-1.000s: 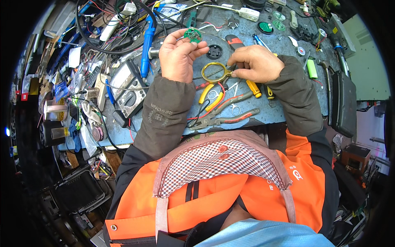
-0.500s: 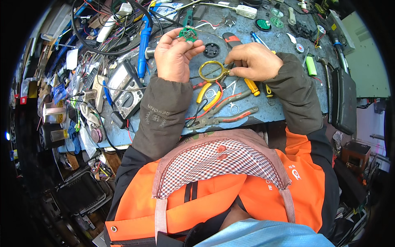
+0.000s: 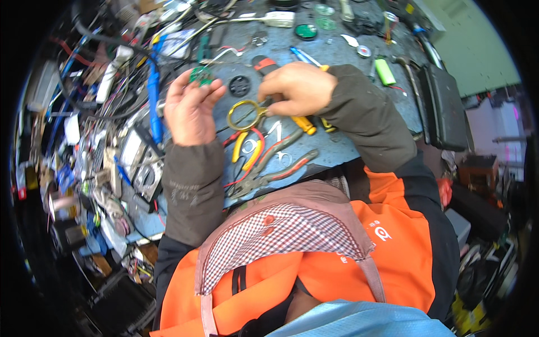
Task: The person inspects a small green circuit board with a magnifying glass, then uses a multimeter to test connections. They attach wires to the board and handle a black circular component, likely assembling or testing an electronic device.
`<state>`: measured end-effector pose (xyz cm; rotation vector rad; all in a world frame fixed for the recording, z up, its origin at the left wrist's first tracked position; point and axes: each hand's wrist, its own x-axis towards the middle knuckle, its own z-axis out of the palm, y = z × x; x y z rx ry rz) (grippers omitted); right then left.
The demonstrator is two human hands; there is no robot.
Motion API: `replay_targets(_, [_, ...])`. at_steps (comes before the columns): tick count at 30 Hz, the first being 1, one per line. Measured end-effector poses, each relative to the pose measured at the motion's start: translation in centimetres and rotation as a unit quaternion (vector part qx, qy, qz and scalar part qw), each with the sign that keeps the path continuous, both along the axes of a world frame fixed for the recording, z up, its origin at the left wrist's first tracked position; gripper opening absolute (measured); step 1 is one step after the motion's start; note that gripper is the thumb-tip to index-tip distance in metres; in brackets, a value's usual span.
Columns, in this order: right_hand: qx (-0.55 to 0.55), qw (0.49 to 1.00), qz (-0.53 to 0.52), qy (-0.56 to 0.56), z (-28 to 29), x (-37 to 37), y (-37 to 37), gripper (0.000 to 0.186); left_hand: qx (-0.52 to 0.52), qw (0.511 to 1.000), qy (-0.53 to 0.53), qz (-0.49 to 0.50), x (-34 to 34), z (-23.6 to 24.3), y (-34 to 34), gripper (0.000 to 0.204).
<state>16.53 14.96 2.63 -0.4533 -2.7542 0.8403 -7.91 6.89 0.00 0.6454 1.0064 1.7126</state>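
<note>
My left hand (image 3: 193, 109) is closed, pinching a small green circuit board (image 3: 201, 76) at the fingertips above the workbench. My right hand (image 3: 300, 87) has its fingers closed on the handle end of a magnifying glass with a gold-coloured rim (image 3: 231, 122); the handle is mostly hidden under the hand. Between the hands lies a black round plastic part (image 3: 239, 85). Nearer my body are pliers with red and grey handles (image 3: 292, 168) and smaller pliers with yellow and red handles (image 3: 238, 145). A red-and-black handle (image 3: 264, 64) sticks out beyond my right hand.
A multimeter (image 3: 147, 177) and a blue pen-shaped tool (image 3: 154, 101) lie left, among tangled cables and parts. At the right are a green cylindrical cell (image 3: 385, 72), a hammer (image 3: 405, 64) and a black case (image 3: 443, 106). A green disc (image 3: 306, 31) sits at the back.
The whole view has swung, so bench and hands appear further left, with some blur. Both hands keep their holds; the magnifying glass stays beside the black round part.
</note>
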Motion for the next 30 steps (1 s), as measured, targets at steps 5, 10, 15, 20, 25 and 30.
replay_targets(5, [0.001,1.000,-0.004,0.012,-0.7,0.8,0.1,0.026,-0.006,1.000,-0.006,-0.012,0.4,-1.0,0.4,0.038])
replay_targets(10, [0.002,0.999,-0.019,-0.025,-1.8,1.5,0.8,0.027,-0.012,1.000,0.003,-0.020,1.6,-2.1,1.0,0.034])
replay_targets(15, [0.010,0.999,-0.019,-0.030,-2.2,1.8,1.2,0.027,-0.009,0.999,-0.002,-0.041,2.1,-2.7,1.5,0.034])
replay_targets(20, [0.000,1.000,-0.006,-0.021,-2.2,1.6,1.3,0.026,-0.009,0.999,-0.010,-0.030,2.1,-3.4,1.2,0.036])
replay_targets(25, [0.037,0.999,0.001,-0.026,-2.2,2.1,1.6,0.025,-0.014,0.998,-0.037,-0.052,3.2,-4.3,1.3,0.038])
replay_targets(30, [-0.021,0.998,-0.016,-0.050,-2.6,1.9,1.8,0.025,-0.039,0.995,-0.039,-0.089,4.1,-4.6,1.4,0.040])
